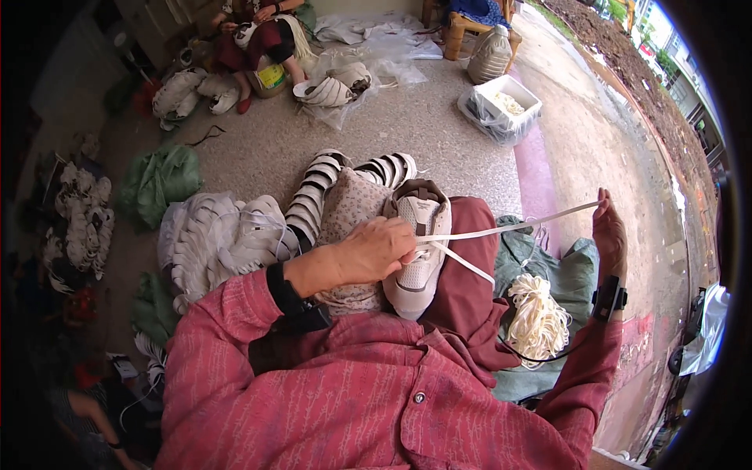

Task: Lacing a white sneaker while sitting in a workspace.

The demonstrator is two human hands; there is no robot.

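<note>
A white and beige lace-up shoe (413,288) rests on my lap, toe toward me, beside a floral-patterned cloth pad (356,207). My left hand (384,247) is closed at the shoe's side by the eyelets; its fingertips are partly hidden. From the eyelets a flat white shoelace (517,226) runs taut to the right. Its far end is pinched in the fingers of my right hand (609,235), stretched out well away from the shoe. Another length of lace hangs loosely over my right thigh.
A bundle of cream laces (539,319) lies on green cloth at my right. White shoes in clear plastic (205,239) and a green bag (162,184) are at my left. Striped shoes lie ahead. Farther off stand a white foam box (501,110) and a seated person (266,39).
</note>
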